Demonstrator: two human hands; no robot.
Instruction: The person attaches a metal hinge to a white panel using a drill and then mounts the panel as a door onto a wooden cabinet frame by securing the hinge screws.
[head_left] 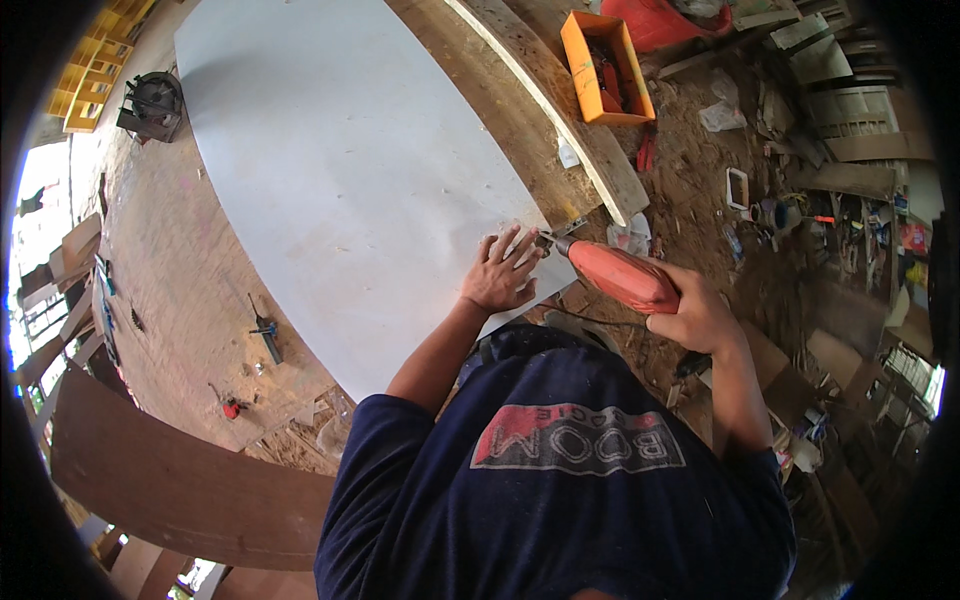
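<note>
A large white board (340, 170) lies on the wooden worktop (145, 245). My left hand (498, 272) rests on its right edge near the front corner, fingers spread. My right hand (688, 308) grips a red power drill (612, 272), whose bit points left at the board's edge, just beside my left fingertips. A small metal piece at the bit's tip is too small to make out. A cord trails under the drill, and a dark shirt covers my body in the lower part of the view.
A pale strip (535, 105) and orange crate (607, 68) sit beyond the board. A dark power tool (150, 106), clamp (266, 336) and small red tool (230, 408) lie left. Brown panels (190, 485) stand lower left. Debris and scrap wood cover the ground right.
</note>
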